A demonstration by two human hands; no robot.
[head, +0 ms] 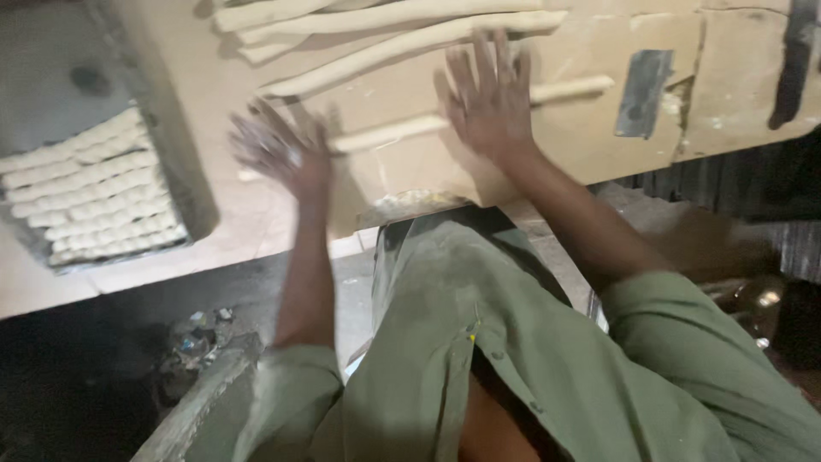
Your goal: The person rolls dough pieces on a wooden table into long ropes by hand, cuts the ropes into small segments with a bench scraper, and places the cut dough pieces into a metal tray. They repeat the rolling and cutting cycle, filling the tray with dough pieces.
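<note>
A long thin rope of pale dough (564,91) lies across a cardboard-covered worktop (735,77). My right hand (489,98) is flat on its middle, fingers spread. My left hand (278,147), blurred and dusted with flour, lies palm down at the rope's left end. Neither hand grips anything. Several more dough ropes (402,43) lie side by side farther back on the cardboard.
A tray (94,184) packed with rows of small cut dough pieces sits at the left. A dark strip of tape (643,81) is stuck on the cardboard at the right. Below the worktop's edge are my green shirt and dark floor with scraps.
</note>
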